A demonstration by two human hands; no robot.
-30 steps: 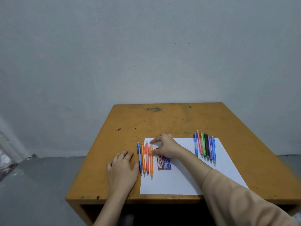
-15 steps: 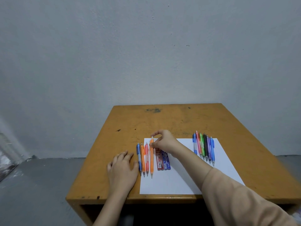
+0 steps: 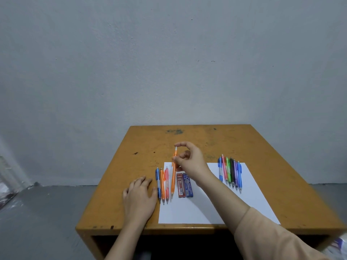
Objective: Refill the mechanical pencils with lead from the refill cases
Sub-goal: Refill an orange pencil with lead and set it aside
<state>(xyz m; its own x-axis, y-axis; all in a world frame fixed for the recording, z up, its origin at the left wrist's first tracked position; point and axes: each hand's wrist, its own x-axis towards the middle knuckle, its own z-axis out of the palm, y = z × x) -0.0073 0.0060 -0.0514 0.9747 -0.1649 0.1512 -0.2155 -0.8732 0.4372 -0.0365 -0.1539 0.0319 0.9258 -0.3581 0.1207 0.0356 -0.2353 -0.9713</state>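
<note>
Since a moment ago my right hand [image 3: 189,160] has raised the cap end of the orange pencil [image 3: 173,177] higher off the sheet, so it now stands steeply tilted.

The desk [image 3: 206,139] carries a white sheet of paper [image 3: 197,211] at its near edge. My left hand [image 3: 139,197] lies flat on the bare wood just left of the paper, fingers straight, holding nothing. My right hand pinches the orange pencil's upper barrel, with the index finger arched over the cap; the tip points down at the paper, and I cannot tell whether it touches.

A bunch of pencils [image 3: 230,173] lies on the paper's far right. A row of three pencils [image 3: 162,186] lies along the left edge, just beside my left hand. Right of the held pencil, the red refill case [image 3: 180,185] and blue refill case [image 3: 188,184] lie side by side, touching.
</note>
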